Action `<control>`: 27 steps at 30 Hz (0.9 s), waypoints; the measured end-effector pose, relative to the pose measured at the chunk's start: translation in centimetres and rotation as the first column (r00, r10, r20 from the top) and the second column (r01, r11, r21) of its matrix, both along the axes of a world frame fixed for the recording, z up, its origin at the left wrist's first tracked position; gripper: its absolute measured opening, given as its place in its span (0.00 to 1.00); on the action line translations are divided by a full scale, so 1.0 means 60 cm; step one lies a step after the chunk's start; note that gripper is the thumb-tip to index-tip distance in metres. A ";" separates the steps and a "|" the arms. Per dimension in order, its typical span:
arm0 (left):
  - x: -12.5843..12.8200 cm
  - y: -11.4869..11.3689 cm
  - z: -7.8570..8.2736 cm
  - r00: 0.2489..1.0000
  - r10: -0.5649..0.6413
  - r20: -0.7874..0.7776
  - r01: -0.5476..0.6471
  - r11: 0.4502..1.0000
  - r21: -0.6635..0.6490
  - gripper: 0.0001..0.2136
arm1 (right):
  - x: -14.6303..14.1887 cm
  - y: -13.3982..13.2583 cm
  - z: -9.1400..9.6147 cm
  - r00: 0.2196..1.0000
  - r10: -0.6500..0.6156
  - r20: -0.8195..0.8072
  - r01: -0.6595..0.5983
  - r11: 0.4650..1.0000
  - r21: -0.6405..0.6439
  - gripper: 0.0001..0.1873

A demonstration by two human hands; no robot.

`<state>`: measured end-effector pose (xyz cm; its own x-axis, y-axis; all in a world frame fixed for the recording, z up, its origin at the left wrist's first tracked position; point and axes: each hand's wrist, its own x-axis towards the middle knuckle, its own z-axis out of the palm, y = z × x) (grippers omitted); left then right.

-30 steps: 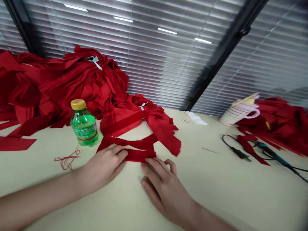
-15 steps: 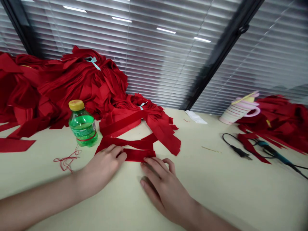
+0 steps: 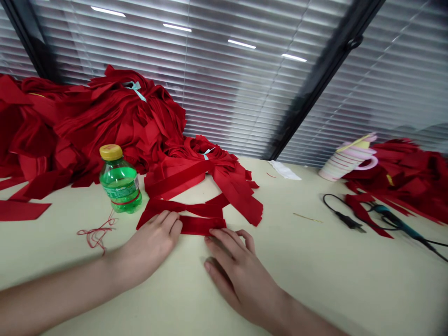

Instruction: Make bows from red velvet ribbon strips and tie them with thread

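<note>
A folded strip of red ribbon (image 3: 196,225) lies flat on the table in front of me. On its left end rests my left hand (image 3: 158,239), fingers curled down and together over the fabric; the thumb is hidden. My right hand (image 3: 234,268) touches the strip's right end with its fingertips, its fingers partly spread and the thumb apart below. Just behind are more red strips (image 3: 196,209), one of them twisted. A tied bundle of red ribbon (image 3: 196,151) sits beyond these.
A green soda bottle (image 3: 121,182) with a yellow cap stands left, beside tangled red thread (image 3: 96,233). Large red ribbon piles (image 3: 105,116) lie against the blinds. At right are a striped cup (image 3: 345,161), a corded tool with a teal handle (image 3: 395,219), and a black plug (image 3: 350,221).
My left hand has shifted very slightly left along the ribbon, showing a little more of it. My right hand stays where it was.
</note>
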<state>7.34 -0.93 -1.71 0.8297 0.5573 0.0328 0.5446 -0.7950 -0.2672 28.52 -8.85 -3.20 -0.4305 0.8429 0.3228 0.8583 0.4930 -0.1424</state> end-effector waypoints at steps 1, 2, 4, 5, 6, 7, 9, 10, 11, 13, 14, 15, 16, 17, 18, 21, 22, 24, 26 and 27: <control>0.000 -0.001 -0.003 1.000 -0.003 -0.009 0.003 1.000 0.018 0.21 | 0.000 0.000 0.000 1.000 -0.003 -0.002 0.003 1.000 0.006 0.18; 0.000 -0.001 -0.005 1.000 -0.005 -0.015 0.006 0.999 0.035 0.22 | 0.000 0.000 -0.001 1.000 -0.007 -0.004 0.007 1.000 0.015 0.19; 0.000 -0.001 -0.009 1.000 -0.007 -0.025 0.009 0.998 0.064 0.23 | 0.000 -0.001 -0.002 1.000 -0.012 -0.010 0.013 0.999 0.034 0.20; 0.000 -0.001 -0.010 1.000 -0.009 -0.028 0.012 0.997 0.078 0.23 | 0.000 -0.001 -0.003 1.000 -0.015 -0.010 0.016 0.999 0.042 0.20; 0.000 -0.001 -0.011 0.999 -0.015 -0.031 0.018 0.996 0.091 0.23 | 0.001 -0.002 -0.005 1.000 -0.020 -0.006 0.020 0.999 0.049 0.21; 0.000 -0.002 -0.011 0.999 -0.024 -0.033 0.027 0.995 0.101 0.24 | 0.001 -0.002 -0.006 1.000 -0.027 0.003 0.027 0.998 0.055 0.20; -0.001 -0.003 -0.011 0.998 -0.044 -0.036 0.048 0.992 0.116 0.24 | 0.001 -0.003 -0.007 0.998 -0.054 0.021 0.053 0.996 0.077 0.20; -0.001 -0.004 -0.010 0.998 -0.051 -0.035 0.054 0.991 0.123 0.25 | 0.001 -0.003 -0.008 0.997 -0.074 0.029 0.071 0.993 0.092 0.20; -0.002 -0.005 -0.010 0.998 -0.055 -0.033 0.058 0.990 0.128 0.25 | 0.001 -0.004 -0.009 0.995 -0.096 0.035 0.091 0.989 0.112 0.21; -0.002 -0.006 -0.009 0.998 -0.058 -0.028 0.061 0.989 0.135 0.25 | 0.001 -0.004 -0.010 0.990 -0.135 0.046 0.126 0.980 0.153 0.21; -0.002 -0.006 -0.010 0.998 -0.059 -0.024 0.062 0.989 0.137 0.25 | 0.001 -0.004 -0.010 0.987 -0.149 0.054 0.138 0.976 0.169 0.22; -0.002 -0.006 -0.010 0.998 -0.059 -0.021 0.061 0.988 0.139 0.25 | 0.002 -0.004 -0.011 0.985 -0.159 0.065 0.146 0.973 0.177 0.22; -0.002 -0.005 -0.011 0.998 -0.059 -0.018 0.061 0.988 0.141 0.24 | 0.002 -0.004 -0.011 0.983 -0.165 0.077 0.149 0.972 0.179 0.22; -0.002 -0.005 -0.012 0.998 -0.057 -0.014 0.058 0.988 0.143 0.24 | 0.002 -0.004 -0.011 0.982 -0.167 0.088 0.150 0.973 0.174 0.22; -0.002 -0.004 -0.013 0.998 -0.056 -0.010 0.057 0.988 0.147 0.24 | 0.002 -0.004 -0.011 0.981 -0.167 0.098 0.149 0.975 0.166 0.23; -0.002 -0.004 -0.017 0.998 -0.057 -0.002 0.056 0.986 0.156 0.24 | 0.001 -0.004 -0.011 0.981 -0.165 0.101 0.149 0.977 0.155 0.23; -0.002 -0.004 -0.017 0.998 -0.058 -0.001 0.058 0.986 0.158 0.24 | 0.001 -0.005 -0.011 0.981 -0.165 0.100 0.149 0.977 0.153 0.23; -0.002 -0.005 -0.018 0.998 -0.057 0.000 0.056 0.985 0.161 0.24 | 0.000 -0.006 -0.012 0.981 -0.171 0.091 0.156 0.975 0.156 0.23; -0.002 -0.005 -0.018 0.998 -0.055 0.004 0.054 0.986 0.159 0.24 | -0.001 -0.006 -0.013 0.981 -0.177 0.085 0.162 0.975 0.153 0.23; -0.002 -0.005 -0.017 0.998 -0.056 0.007 0.054 0.986 0.156 0.24 | -0.001 -0.005 -0.014 0.980 -0.180 0.083 0.166 0.975 0.151 0.23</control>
<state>7.24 -1.25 -2.76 0.8582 0.4979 0.1253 0.5047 -0.7733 -0.3838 28.46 -9.18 -4.04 -0.3172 0.8555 0.4092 0.9385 0.3454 0.0054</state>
